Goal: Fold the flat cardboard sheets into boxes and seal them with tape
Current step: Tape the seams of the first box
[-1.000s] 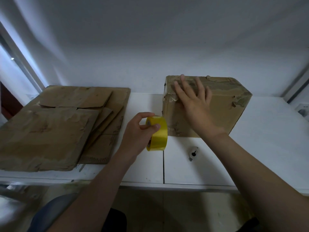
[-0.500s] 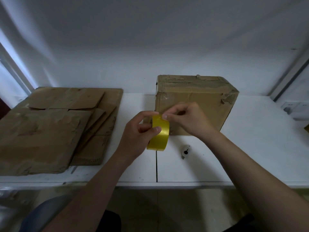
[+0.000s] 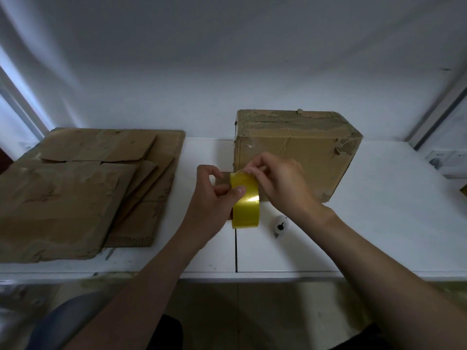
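Observation:
A folded brown cardboard box (image 3: 303, 145) with worn, torn edges stands on the white table (image 3: 379, 223) right of centre. In front of its left corner my left hand (image 3: 212, 198) grips a roll of yellow tape (image 3: 246, 203), thumb on the outer face. My right hand (image 3: 278, 180) pinches the tape's loose end at the top of the roll, close to the box's front face. A stack of flat cardboard sheets (image 3: 75, 188) lies on the table's left part.
A small white object with a black hole (image 3: 280, 226) lies on the table just right of the roll. A seam (image 3: 235, 248) splits the tabletop in the middle. A white wall stands behind; a socket plate (image 3: 444, 157) sits at the far right.
My right hand left the top of the box and came down to the roll, where it now pinches the tape end. The left hand kept hold of the roll.

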The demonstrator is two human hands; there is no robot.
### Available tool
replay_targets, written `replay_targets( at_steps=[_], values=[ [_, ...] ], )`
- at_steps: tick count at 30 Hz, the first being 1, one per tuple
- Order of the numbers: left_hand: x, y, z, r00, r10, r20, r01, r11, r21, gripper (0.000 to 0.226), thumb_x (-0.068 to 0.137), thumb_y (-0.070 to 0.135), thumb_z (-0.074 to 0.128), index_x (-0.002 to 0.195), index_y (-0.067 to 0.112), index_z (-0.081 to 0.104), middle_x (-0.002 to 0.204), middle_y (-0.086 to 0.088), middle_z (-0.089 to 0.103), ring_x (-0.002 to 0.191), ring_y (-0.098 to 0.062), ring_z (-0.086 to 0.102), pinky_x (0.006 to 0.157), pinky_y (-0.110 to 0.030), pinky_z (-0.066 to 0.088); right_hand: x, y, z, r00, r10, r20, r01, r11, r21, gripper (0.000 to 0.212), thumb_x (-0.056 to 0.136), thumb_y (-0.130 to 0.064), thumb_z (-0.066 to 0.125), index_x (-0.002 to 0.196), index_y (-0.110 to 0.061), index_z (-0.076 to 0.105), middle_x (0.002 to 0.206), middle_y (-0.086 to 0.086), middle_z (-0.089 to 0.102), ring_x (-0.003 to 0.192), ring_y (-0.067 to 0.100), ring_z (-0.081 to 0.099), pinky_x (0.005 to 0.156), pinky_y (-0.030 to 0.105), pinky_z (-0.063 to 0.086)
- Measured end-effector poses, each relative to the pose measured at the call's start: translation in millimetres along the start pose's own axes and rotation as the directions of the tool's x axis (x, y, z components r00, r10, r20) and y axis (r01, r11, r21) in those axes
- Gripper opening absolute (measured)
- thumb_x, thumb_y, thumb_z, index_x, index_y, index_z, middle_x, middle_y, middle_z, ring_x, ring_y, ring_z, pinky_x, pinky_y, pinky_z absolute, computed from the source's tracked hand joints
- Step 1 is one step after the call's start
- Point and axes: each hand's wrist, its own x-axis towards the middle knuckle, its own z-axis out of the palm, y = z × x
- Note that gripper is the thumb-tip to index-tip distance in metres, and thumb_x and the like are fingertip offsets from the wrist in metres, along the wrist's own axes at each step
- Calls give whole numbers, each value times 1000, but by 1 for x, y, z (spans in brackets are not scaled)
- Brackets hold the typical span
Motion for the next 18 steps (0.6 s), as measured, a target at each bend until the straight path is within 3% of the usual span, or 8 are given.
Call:
replay_targets(
  at_steps=[4,8,13,15,18],
  values=[
    [0,1,-1,999,26,24,-27,1000,14,29,99,16,61,91,27,36,96,-19,67,89,-36,69,69,-47,61,0,-7,3,994,107,11,-108,989,97,13,97,-27,66,85,-32,65,76,-25,64,68,0,62,74,31,49],
    [-1,-2,-3,992,119,38,-124,977,173,10,91,38,60,93,35,51,92,-3,71,86,-26,69,69,-57,60,2,-12,1,986,159,42,-163,978,131,12,97,-26,66,85,-29,67,81,-14,71,73,4,65,73,29,50],
    [-4,-2,-2,994,101,49,-107,982,158,19,88,44,58,106,45,53,101,1,71,92,-21,69,66,-49,63,0,-12,1,991,130,40,-134,985,111,14,96,-26,67,84,-33,65,81,-12,72,73,7,66,77,38,54],
    [-3,-3,-2,994,106,25,-109,979,173,20,95,39,61,109,48,50,96,5,71,88,-19,70,67,-50,63,0,-11,0,993,114,42,-117,989,93,13,97,-28,67,85,-33,64,80,-12,72,75,10,67,79,42,54],
    [-1,-6,-2,994,110,19,-112,966,234,15,102,35,56,109,46,49,99,9,69,88,-18,69,67,-51,63,-1,-11,-1,995,86,54,-90,994,63,13,97,-28,67,85,-32,64,77,-12,71,71,6,66,76,39,55]
  ],
)
